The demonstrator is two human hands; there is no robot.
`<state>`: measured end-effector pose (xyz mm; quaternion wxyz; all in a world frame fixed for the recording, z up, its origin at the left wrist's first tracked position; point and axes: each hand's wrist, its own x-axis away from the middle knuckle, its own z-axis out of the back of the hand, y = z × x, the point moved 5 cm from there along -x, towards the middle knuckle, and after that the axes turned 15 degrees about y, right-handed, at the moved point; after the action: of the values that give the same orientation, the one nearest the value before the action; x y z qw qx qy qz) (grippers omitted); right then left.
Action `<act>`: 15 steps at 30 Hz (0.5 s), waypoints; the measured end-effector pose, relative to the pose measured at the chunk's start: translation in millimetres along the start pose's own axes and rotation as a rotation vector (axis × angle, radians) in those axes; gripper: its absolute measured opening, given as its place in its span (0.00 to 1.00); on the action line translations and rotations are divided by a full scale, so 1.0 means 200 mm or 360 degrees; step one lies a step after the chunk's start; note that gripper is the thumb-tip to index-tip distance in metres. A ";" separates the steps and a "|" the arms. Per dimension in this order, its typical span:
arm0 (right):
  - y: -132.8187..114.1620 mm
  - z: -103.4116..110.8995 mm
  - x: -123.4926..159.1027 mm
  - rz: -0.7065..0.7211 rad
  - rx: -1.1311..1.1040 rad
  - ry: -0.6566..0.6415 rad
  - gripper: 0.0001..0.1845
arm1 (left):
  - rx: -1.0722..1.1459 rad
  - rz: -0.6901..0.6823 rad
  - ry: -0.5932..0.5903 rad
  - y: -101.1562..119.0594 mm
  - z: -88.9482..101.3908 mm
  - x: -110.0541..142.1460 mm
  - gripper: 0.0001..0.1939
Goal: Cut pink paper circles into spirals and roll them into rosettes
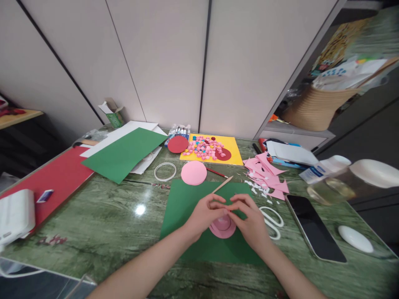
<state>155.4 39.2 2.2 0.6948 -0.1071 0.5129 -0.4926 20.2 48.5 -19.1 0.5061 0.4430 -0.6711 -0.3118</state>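
Note:
My left hand (pixel 202 218) and my right hand (pixel 251 218) meet over a green sheet of paper (pixel 177 199). Their fingertips pinch the far edge of a round piece of pink paper (pixel 222 230), which shows a curved line inside its rim. The fingers partly cover the paper, so its upper part is hidden. A pointed wooden stick (pixel 222 184) lies just beyond my left hand. White-handled scissors (pixel 272 224) rest to the right, near my right wrist, with their blades hidden.
Past the green sheet lie pink paper circles (pixel 193 172), a tape roll (pixel 165 171) and a yellow sheet (pixel 235 149) bearing many small pink pieces. Pink scraps (pixel 264 172), a phone (pixel 314 228) and a container of liquid (pixel 332 191) occupy the right side.

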 end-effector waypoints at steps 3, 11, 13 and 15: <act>0.00 0.00 0.00 -0.0018 0.0007 -0.0011 0.05 | -0.0031 0.0015 -0.0004 0.00 0.00 0.00 0.19; 0.00 -0.01 0.00 -0.0096 0.0000 -0.0100 0.09 | -0.0095 -0.0004 -0.0052 -0.01 -0.01 0.00 0.16; 0.00 -0.02 0.00 -0.0097 0.0004 -0.0115 0.10 | -0.0117 -0.0013 -0.0067 -0.01 -0.01 0.00 0.15; 0.00 -0.02 0.00 -0.0090 0.0019 -0.0129 0.10 | -0.0135 -0.0014 -0.0069 -0.01 -0.01 0.01 0.15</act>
<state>152.6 40.3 0.2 0.7014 -0.1372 0.4783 -0.5103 22.9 46.9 -19.5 0.5083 0.4172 -0.6661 -0.3518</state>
